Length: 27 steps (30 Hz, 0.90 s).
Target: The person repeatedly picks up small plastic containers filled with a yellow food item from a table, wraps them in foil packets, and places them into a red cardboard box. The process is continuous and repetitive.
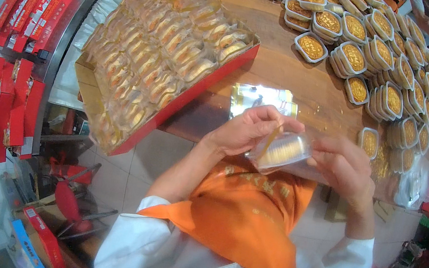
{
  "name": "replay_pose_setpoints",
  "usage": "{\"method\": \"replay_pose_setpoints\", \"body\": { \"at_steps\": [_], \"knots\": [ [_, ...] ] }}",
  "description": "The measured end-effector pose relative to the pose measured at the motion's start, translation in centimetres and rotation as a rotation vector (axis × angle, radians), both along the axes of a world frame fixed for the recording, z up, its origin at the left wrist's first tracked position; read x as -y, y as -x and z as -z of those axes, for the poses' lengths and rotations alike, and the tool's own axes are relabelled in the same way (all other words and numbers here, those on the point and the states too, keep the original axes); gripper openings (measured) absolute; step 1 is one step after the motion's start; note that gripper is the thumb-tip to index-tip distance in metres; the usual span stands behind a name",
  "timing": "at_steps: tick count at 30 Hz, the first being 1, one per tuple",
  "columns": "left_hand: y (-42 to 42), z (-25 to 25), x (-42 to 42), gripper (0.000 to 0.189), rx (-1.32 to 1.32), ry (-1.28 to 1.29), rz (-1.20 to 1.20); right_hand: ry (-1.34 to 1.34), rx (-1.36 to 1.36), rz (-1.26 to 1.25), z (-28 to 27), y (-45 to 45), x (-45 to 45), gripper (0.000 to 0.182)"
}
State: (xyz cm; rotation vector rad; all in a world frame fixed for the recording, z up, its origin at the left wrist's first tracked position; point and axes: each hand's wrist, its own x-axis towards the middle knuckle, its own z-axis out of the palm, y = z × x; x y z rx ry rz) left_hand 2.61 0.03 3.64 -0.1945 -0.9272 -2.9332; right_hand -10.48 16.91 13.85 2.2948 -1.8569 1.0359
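Note:
Over the near edge of a wooden table, a mooncake in a clear plastic pouch point(283, 151) is held between both hands, its pale ridged side showing. My left hand point(254, 129) pinches the pouch near its gold-edged end. At the other end, my right hand point(338, 159), somewhat blurred, has its fingers on the plastic. Beneath and behind the hands lies a stack of silvery, gold-edged pouches point(263, 96). To the left, a red cardboard box point(204, 87) holds rows of pouched mooncakes point(160, 48). Mooncakes in clear plastic trays point(311, 47) are piled at the right.
Red boxes point(30, 13) stand at far left, past a shelf edge with white plastic sheets point(80, 49). A single trayed mooncake point(368, 143) lies near my right hand. A plastic bag point(415, 185) rests at the table's right corner. Another person's hand point(426, 24) shows at top right.

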Motion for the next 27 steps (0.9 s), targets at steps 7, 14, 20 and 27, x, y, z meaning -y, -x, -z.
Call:
{"method": "replay_pose_setpoints", "body": {
  "at_steps": [7, 14, 20, 27],
  "knots": [
    [0.4, -0.7, 0.8, 0.014, -0.043, 0.242, -0.045, 0.076, 0.107, -0.027, -2.1, -0.3, -0.4, 0.017],
    [2.2, 1.7, 0.5, 0.022, 0.317, -0.146, -0.093, 0.076, 0.032, 0.086, 0.7, 0.8, 0.4, 0.029],
    [2.4, 1.0, 0.3, 0.017, 0.255, -0.010, -0.200, -0.024, -0.208, 0.184, 1.7, -0.4, 1.4, 0.043],
    [2.2, 0.6, -0.5, 0.013, 0.300, -0.063, -0.244, 0.203, -0.325, 0.146, 3.2, -0.3, 1.5, 0.033]
  ]
}}
